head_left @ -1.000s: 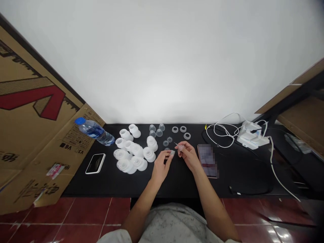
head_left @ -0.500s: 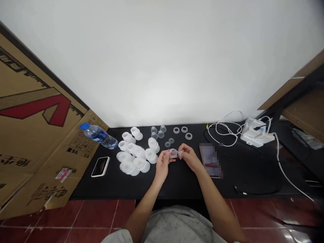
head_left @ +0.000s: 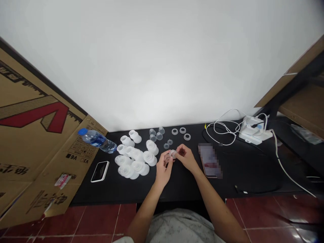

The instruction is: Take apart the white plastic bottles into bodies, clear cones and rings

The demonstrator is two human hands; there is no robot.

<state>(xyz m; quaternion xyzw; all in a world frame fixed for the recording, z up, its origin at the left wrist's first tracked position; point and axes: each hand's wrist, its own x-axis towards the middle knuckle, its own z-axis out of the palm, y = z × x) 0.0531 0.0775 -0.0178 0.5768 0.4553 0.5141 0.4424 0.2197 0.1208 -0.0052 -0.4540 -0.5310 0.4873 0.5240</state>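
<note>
Since the frame half a second earlier, the right hand point(head_left: 186, 158) has closed in on the left hand point(head_left: 164, 165), bringing the small translucent piece point(head_left: 174, 152) against the clear, round plastic ring point(head_left: 172, 155). We see the ring grasped in the left fingers above the matte black tabletop point(head_left: 182, 184); the right fingertips pinch the piece at its edge, largely hiding it. Beyond lie little grey translucent discs point(head_left: 169, 142), smooth transparent domes point(head_left: 159, 136) and flat frosted rings point(head_left: 187, 136). To the left we note milky-white, stepped round parts point(head_left: 136, 154), a clear ribbed bottle with a blue cap and blue label point(head_left: 97, 139), its lettering too small to read, and a brown corrugated cardboard box point(head_left: 30, 145). On the box we read "V6" and "V3", inverted, below a red band with hatched edges.
</note>
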